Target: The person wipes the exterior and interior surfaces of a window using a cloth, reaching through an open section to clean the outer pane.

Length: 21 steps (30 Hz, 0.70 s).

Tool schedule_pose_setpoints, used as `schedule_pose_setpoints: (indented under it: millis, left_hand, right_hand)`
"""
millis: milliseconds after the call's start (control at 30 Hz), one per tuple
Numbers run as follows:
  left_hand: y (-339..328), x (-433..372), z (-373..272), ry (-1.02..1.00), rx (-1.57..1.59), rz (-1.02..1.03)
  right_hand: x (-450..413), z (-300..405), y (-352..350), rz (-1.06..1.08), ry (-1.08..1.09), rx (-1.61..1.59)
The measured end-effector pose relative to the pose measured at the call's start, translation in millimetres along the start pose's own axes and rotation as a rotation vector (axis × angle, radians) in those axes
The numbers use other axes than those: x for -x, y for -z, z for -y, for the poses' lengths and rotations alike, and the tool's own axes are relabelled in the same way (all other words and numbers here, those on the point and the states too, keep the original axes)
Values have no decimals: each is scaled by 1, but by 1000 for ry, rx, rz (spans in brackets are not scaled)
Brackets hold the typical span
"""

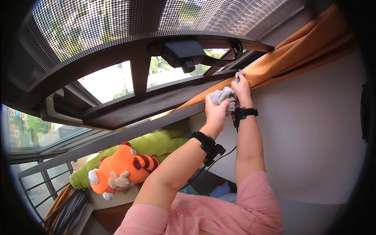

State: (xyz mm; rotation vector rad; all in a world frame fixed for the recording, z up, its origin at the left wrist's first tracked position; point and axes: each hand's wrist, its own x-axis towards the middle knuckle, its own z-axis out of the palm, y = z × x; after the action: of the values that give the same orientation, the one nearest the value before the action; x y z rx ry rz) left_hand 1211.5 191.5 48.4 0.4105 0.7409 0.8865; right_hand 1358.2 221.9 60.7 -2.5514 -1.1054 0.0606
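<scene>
My left hand [216, 113] is closed around a bunched light grey cloth [224, 98]. Just right of it and higher, my right hand [242, 87] pinches a small piece of grey cloth [238, 77] at the corner of the dark window frame [223, 72]. Whether the two grey pieces are one cloth is unclear. Beside my right hand hangs an orange curtain [264, 69], which also runs behind the bunched cloth. Both wrists wear black straps with small devices and cables.
A mesh screen [100, 26] fills the top, with a black device [183, 54] below it. A window handle [55, 113] juts out at left. Lower left, an orange plush toy [126, 167] rests on a green plush toy [155, 142] by a metal rail [117, 138]. A pale wall [305, 132] stands at right.
</scene>
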Motion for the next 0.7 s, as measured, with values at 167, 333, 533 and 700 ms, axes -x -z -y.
schedule_pose_setpoints:
  millis: [167, 333, 533, 700]
  left_hand:
    - [-8, -2, 1, 18, -108, 9]
    - [-11, -8, 9, -37, -139, -24]
    - [-11, -11, 13, -34, -141, -29]
    - [-13, -14, 10, -32, -105, -18]
  right_hand:
    - [-11, -17, -9, 53, 44, -92]
    - [-6, 14, 13, 133, -84, 187]
    - [-14, 27, 16, 281, -126, 441]
    - [-17, 31, 15, 311, -123, 432]
